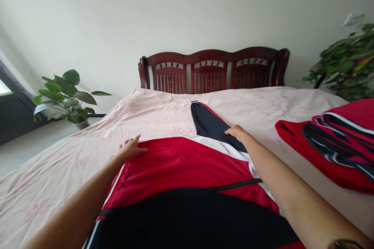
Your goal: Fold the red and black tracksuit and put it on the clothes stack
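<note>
my left hand [131, 148] and right hand [236, 133] lie open, gripping nothing, on a shiny red-and-navy sports garment [181, 167]; dragging could bunch it.

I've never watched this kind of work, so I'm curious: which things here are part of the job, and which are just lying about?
Part of the job:
left hand
right hand
red-and-black sports garment

Just lying about:
folded red garment
pink bedsheet
wooden headboard
potted plant
leafy plant

Left hand [131, 149]: open, palm down, fingers lightly spread
Right hand [236, 132]: open, palm down, fingers together
Left arm [78, 202]: bare, reaching forward
Right arm [292, 190]: bare, reaching forward
</note>
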`<state>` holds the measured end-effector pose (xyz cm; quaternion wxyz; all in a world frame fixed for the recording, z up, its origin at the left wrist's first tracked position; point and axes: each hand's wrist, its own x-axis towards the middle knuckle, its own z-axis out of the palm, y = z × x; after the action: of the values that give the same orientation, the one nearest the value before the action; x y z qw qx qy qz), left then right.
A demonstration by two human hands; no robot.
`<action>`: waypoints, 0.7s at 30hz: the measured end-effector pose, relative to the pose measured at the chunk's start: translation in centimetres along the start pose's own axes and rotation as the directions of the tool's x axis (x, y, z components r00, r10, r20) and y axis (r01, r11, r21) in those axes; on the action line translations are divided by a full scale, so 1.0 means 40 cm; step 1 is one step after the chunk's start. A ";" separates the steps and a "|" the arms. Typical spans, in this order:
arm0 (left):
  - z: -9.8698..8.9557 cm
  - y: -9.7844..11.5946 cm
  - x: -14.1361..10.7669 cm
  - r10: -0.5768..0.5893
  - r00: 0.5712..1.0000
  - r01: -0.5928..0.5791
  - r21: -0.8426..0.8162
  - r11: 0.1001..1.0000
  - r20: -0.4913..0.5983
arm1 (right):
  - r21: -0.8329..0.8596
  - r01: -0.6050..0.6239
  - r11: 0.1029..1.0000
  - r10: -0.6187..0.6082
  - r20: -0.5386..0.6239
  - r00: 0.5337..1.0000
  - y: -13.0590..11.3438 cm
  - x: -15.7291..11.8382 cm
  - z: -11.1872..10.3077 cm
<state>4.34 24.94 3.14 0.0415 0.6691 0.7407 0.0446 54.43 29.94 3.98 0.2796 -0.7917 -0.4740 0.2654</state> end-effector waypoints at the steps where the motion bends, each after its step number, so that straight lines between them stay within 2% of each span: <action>1: -0.005 -0.006 0.008 0.006 1.000 -0.006 -0.004 1.000 0.015 | 0.036 0.003 0.999 -0.003 0.006 1.000 0.000 0.001 -0.006; 6: -0.040 -0.018 0.009 0.105 0.994 -0.104 -0.006 0.995 0.032 | 0.189 -0.002 0.982 -0.010 0.064 0.998 0.001 0.001 -0.042; 10: -0.077 -0.008 -0.033 0.185 0.981 -0.183 0.033 0.983 -0.052 | 0.311 -0.004 0.951 -0.047 0.158 0.986 0.013 -0.010 -0.070; 16: -0.112 -0.021 -0.171 0.298 0.931 -0.289 0.074 0.954 -0.208 | 0.485 0.015 0.874 -0.174 0.283 0.943 0.056 -0.053 -0.125; 19: -0.093 -0.043 -0.248 0.401 0.884 -0.392 0.088 0.916 -0.239 | 0.544 -0.006 0.839 -0.233 0.370 0.899 0.092 -0.086 -0.156; 21: -0.069 -0.058 -0.290 0.443 0.870 -0.435 0.085 0.896 -0.217 | 0.559 -0.049 0.827 -0.253 0.450 0.856 0.121 -0.111 -0.173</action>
<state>2.88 13.15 5.62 -0.0674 0.8106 0.5696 0.1179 60.26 22.73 6.16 0.3758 -0.5511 -0.4764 0.5728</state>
